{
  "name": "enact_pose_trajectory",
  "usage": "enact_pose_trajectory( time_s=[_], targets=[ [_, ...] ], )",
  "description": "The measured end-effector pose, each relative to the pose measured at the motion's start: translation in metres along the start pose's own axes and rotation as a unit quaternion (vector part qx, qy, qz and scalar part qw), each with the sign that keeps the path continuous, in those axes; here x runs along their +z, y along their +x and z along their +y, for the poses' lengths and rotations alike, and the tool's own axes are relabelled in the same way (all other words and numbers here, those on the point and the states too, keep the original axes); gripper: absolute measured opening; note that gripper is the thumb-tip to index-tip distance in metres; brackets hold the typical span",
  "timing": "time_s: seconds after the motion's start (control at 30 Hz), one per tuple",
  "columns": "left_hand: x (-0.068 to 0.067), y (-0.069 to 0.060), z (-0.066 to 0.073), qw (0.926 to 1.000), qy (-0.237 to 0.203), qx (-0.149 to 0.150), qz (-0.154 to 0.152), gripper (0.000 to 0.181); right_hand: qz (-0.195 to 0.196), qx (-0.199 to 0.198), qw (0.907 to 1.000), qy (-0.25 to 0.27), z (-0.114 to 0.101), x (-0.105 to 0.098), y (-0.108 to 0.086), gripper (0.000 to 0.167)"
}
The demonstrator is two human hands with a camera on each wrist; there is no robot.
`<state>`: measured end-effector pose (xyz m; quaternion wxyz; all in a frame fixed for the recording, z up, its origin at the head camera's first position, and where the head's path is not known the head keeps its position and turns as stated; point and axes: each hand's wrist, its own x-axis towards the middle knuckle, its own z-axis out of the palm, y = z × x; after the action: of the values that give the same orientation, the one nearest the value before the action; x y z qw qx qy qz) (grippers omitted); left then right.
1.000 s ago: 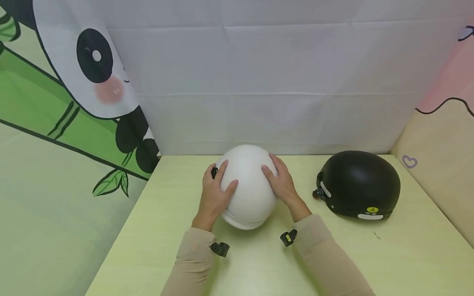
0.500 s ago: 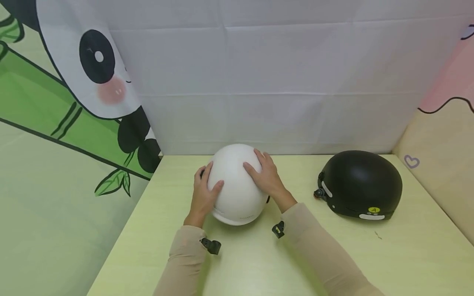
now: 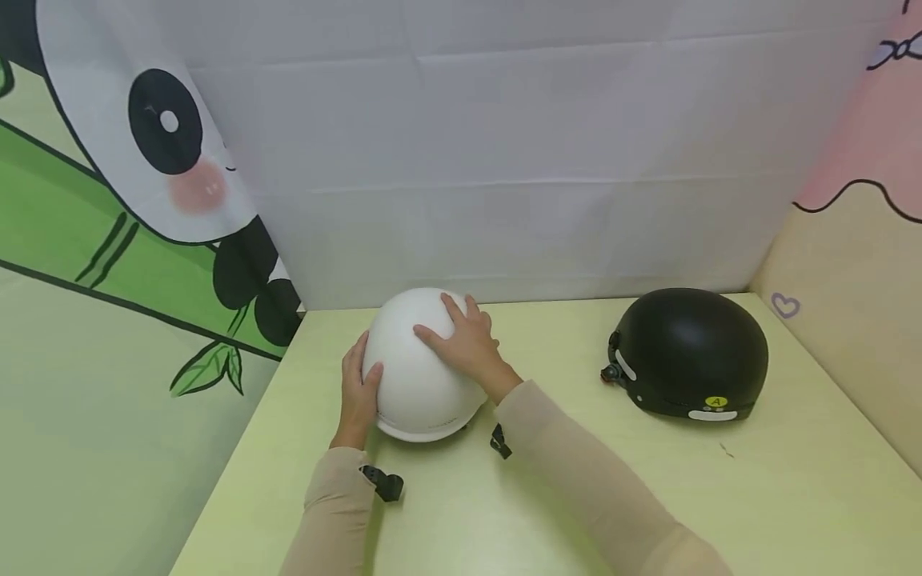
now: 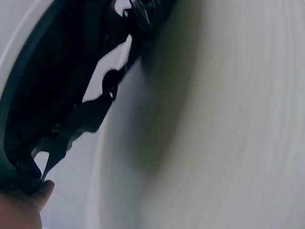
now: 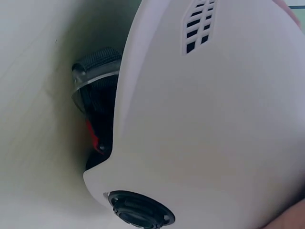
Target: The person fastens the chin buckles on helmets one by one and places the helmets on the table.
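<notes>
A smooth white helmet (image 3: 423,368) is held over the left part of the table between both hands. My left hand (image 3: 358,400) grips its left side, the thumb lying on the shell. In the left wrist view the black inner lining and straps (image 4: 57,95) hang into sight under the rim, beside a fingertip (image 4: 44,193). My right hand (image 3: 468,344) rests on the upper right of the dome with its fingers spread. In the right wrist view, side vents (image 5: 198,24), a round black fitting (image 5: 140,210) and a dark strap (image 5: 97,64) with a buckle show on the helmet.
A matte black helmet (image 3: 693,352) with a yellow sticker stands at the right of the pale wooden table (image 3: 475,520). Behind hangs a white cloth backdrop (image 3: 519,160). A panda-printed cloth (image 3: 79,416) covers the left side, and a pink and beige panel (image 3: 850,320) the right.
The white helmet has moved left with both hands on it and turned a little. The right hand has come further over its top. The black helmet stays in place; the head view has shifted slightly.
</notes>
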<state>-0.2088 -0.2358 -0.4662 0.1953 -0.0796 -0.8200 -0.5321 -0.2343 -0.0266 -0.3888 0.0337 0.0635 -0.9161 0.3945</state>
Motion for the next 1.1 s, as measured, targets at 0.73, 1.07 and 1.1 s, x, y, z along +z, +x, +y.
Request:
enact_pose_trajectory(
  time_s=[0.73, 1.07, 1.1],
  targets=[
    [-0.030, 0.004, -0.035, 0.9989, -0.013, -0.043, -0.014, 0.061, -0.011, -0.025, 0.9989, -0.039, -0.021, 0.039, 0.012, 0.087],
    [-0.034, 0.006, -0.046, 0.9917, -0.028, -0.120, -0.038, 0.058, 0.000, -0.050, 0.9972, -0.056, -0.024, 0.057, 0.009, 0.087],
    [-0.035, 0.006, -0.046, 0.9914, -0.031, -0.121, -0.037, 0.058, -0.003, -0.053, 0.9971, -0.054, -0.025, 0.057, 0.009, 0.087]
  ],
)
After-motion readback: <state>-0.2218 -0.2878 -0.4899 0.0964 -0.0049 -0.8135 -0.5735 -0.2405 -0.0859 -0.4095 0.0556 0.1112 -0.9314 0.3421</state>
